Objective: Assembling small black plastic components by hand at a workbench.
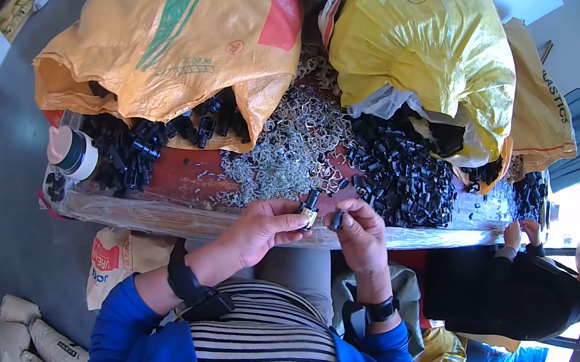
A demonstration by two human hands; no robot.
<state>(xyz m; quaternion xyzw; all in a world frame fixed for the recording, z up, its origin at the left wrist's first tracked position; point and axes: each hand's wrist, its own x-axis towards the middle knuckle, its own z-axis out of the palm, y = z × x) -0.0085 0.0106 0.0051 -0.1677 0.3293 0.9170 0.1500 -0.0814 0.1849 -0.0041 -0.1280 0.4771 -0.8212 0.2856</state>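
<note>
Just in front of the table's near edge, my left hand (262,232) is closed on a black plastic fitting (312,198) with a narrow upright stem and a pale metallic band lower down. Close beside it, my right hand (363,241) pinches a small black plastic piece (337,220) between thumb and fingers. The two parts are apart. Beyond my hands lies a heap of small metal clips (287,151). Small black plastic pieces (406,181) are piled to its right, and larger black fittings (132,151) to its left.
A large orange woven sack (210,14) and a yellow sack (428,43) lie on the table, black parts at their mouths. A jar (74,153) stands at the left end. Plastic film wraps the near edge (146,214). At right, a person in black (509,291) handles something small.
</note>
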